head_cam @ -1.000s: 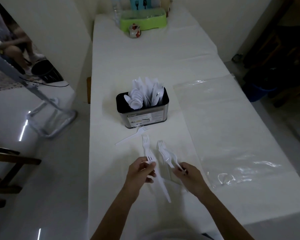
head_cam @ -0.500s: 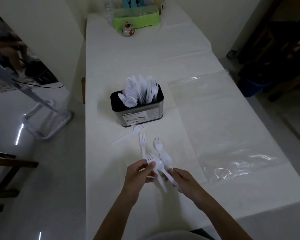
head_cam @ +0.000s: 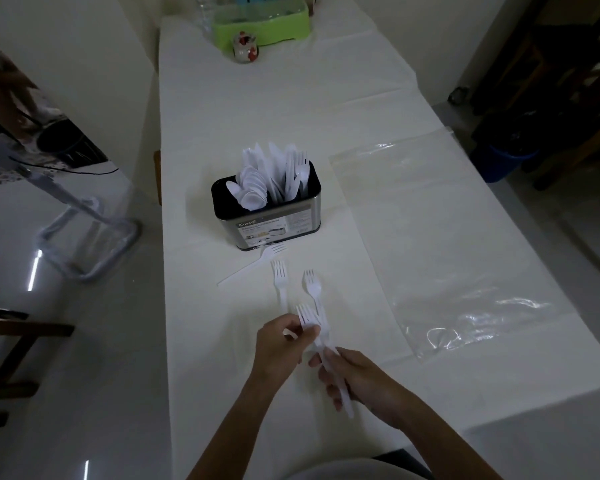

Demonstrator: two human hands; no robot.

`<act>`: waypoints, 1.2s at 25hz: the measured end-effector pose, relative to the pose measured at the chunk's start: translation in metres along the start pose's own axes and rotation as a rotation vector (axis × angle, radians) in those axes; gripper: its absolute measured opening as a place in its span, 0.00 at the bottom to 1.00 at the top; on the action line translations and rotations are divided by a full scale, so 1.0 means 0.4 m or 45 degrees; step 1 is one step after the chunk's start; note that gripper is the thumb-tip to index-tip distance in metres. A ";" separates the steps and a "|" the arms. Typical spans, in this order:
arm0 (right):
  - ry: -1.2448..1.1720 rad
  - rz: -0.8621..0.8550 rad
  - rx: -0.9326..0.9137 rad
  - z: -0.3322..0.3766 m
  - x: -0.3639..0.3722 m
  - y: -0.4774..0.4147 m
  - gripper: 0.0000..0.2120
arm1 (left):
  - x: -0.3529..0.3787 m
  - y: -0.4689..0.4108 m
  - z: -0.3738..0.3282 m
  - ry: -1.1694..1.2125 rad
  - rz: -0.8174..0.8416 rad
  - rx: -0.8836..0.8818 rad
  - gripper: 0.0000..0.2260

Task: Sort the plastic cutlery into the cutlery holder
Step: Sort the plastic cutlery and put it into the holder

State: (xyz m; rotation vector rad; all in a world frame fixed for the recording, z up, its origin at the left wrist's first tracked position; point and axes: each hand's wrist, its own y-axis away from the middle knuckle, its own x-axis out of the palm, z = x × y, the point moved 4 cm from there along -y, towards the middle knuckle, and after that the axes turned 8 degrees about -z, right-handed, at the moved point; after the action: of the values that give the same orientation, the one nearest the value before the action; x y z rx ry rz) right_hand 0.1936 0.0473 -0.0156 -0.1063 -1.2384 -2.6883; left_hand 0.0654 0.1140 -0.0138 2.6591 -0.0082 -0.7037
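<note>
A black and steel cutlery holder [head_cam: 274, 228] stands mid-table, packed with white plastic spoons, knives and forks. Three white forks lie loose in front of it: one slanted [head_cam: 252, 266], one upright [head_cam: 280, 282] and one beside it [head_cam: 313, 289]. Near the front edge, my left hand [head_cam: 279, 344] pinches the head end of a white fork [head_cam: 309, 318]. My right hand [head_cam: 357, 379] grips the handles of that fork bundle [head_cam: 343, 393]. How many forks the bundle holds I cannot tell.
A clear plastic bag [head_cam: 440, 251] lies flat on the right of the white table [head_cam: 291, 116]. A green tray [head_cam: 260, 20] and a small jar [head_cam: 245, 48] stand at the far end. The table's left edge drops to the floor.
Both hands came together with the forks. The fork from my right hand now lies with the one in my left, and my right hand slid down onto the handles.
</note>
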 end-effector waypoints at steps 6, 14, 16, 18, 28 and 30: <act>-0.044 0.034 -0.022 0.002 -0.028 -0.022 0.11 | -0.008 -0.059 -0.017 -0.019 0.068 0.110 0.04; 0.891 -0.852 -0.299 0.102 -0.086 -0.148 0.21 | -0.059 -0.244 -0.024 -0.140 -0.236 0.149 0.10; 1.134 -0.865 -0.305 0.110 -0.063 -0.170 0.23 | -0.047 -0.271 -0.027 -0.261 -0.203 0.194 0.14; 1.205 -0.894 -0.357 0.110 -0.056 -0.179 0.20 | -0.034 -0.285 -0.030 -0.388 -0.148 0.205 0.15; 0.800 -0.935 -0.396 0.137 -0.112 -0.170 0.15 | -0.073 -0.264 -0.059 0.080 -0.161 0.051 0.09; 0.607 -0.815 -0.357 0.150 -0.116 -0.156 0.15 | -0.070 -0.238 -0.072 0.264 -0.048 -0.019 0.10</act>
State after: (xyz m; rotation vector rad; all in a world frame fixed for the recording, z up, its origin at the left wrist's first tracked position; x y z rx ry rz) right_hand 0.2263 0.1387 -0.0297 0.9918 -0.8345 -3.0963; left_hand 0.0461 0.2155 -0.0127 2.7110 0.1036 -0.4349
